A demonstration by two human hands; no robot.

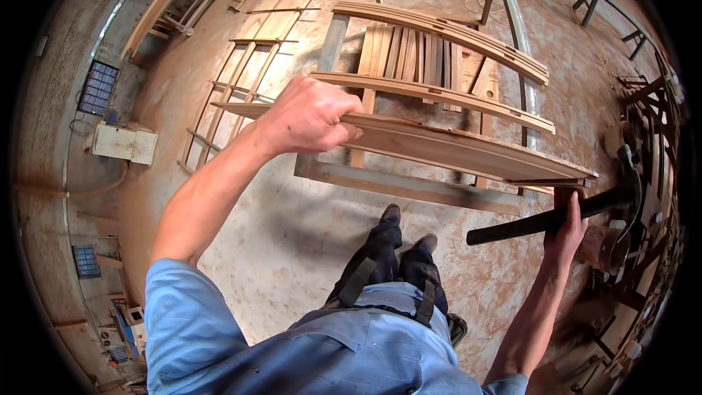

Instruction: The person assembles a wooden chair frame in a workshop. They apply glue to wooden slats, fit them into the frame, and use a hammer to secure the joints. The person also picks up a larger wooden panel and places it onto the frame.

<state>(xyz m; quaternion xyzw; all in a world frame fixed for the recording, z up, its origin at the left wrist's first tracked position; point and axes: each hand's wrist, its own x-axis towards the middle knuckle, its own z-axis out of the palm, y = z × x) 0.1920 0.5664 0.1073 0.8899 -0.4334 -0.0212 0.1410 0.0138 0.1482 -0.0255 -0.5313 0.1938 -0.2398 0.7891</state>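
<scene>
My left hand (311,113) is closed over the near edge of a long wooden board (453,148) that lies across a wooden frame in front of me. My right hand (567,227) grips the dark handle of a hammer (545,221) just below the board's right end; its metal head (630,175) points up at the far right. Curved wooden slats (446,29) and several short boards (409,55) rest on the frame beyond the board. My legs and dark shoes (391,216) stand on the dusty floor below.
A slatted wooden panel (248,66) lies on the floor at the left. Dark metal frames and stacked parts (651,102) crowd the right edge. A white box (124,143) sits by the left wall. A wooden rail (395,184) runs under the board.
</scene>
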